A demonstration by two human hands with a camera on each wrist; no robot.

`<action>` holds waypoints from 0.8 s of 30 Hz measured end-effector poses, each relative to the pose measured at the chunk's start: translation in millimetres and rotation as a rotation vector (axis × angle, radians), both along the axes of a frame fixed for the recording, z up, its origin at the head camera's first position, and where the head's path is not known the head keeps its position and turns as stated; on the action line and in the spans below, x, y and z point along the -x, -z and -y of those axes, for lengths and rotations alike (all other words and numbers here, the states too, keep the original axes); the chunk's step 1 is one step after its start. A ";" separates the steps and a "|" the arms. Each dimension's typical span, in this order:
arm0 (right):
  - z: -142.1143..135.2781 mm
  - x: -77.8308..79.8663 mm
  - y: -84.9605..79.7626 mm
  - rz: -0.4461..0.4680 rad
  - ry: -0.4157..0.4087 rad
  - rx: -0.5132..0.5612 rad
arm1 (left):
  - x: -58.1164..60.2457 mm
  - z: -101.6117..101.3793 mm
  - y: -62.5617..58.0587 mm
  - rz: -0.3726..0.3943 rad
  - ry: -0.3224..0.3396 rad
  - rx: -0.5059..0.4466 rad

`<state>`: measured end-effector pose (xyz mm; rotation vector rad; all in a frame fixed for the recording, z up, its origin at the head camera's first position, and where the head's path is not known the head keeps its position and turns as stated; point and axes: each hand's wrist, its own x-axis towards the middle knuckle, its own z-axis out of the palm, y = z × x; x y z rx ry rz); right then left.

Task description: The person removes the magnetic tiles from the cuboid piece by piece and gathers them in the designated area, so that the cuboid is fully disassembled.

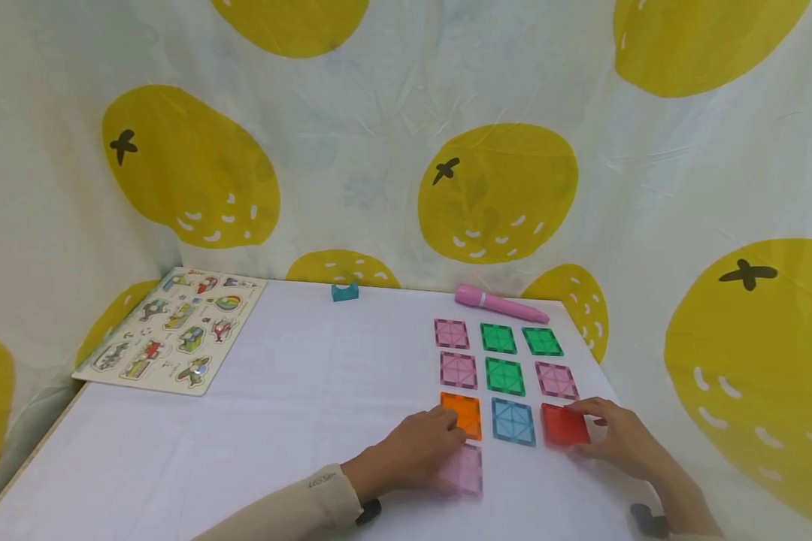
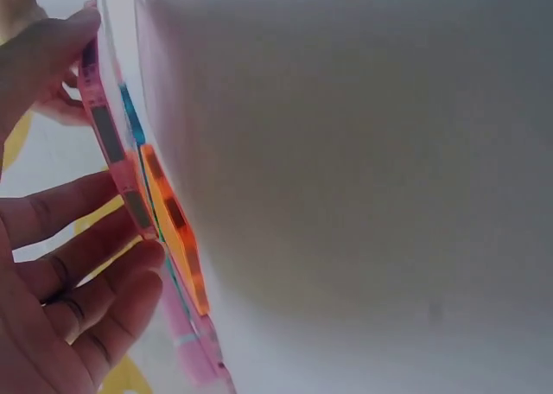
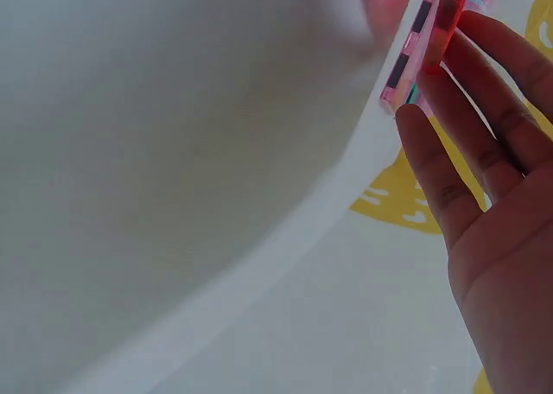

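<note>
My left hand (image 1: 416,451) pinches a translucent pink square magnetic tile (image 1: 467,471) at the front of a tile group. The left wrist view shows the thumb on one end of that tile and fingertips at the other, just above the table. An orange tile (image 1: 463,415) lies right behind it, with a light blue tile (image 1: 513,421) alongside. At the right, my right hand (image 1: 622,439) grips a red tile (image 1: 565,426) between thumb and fingers. Its edge shows against the fingers in the right wrist view; the thumb is hidden there.
Behind the hands, green tiles (image 1: 505,376) and pink tiles (image 1: 458,370) lie flat in rows. A pink pen-like stick (image 1: 501,303) and a small teal block (image 1: 345,292) lie at the table's back edge. A picture puzzle board (image 1: 176,330) rests at the left.
</note>
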<state>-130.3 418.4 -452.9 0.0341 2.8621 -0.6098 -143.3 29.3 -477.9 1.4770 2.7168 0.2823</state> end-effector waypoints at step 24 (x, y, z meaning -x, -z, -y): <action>-2.6 -5.4 4.8 -0.051 0.013 -0.041 | -0.6 11.2 -3.7 -0.047 -0.078 0.032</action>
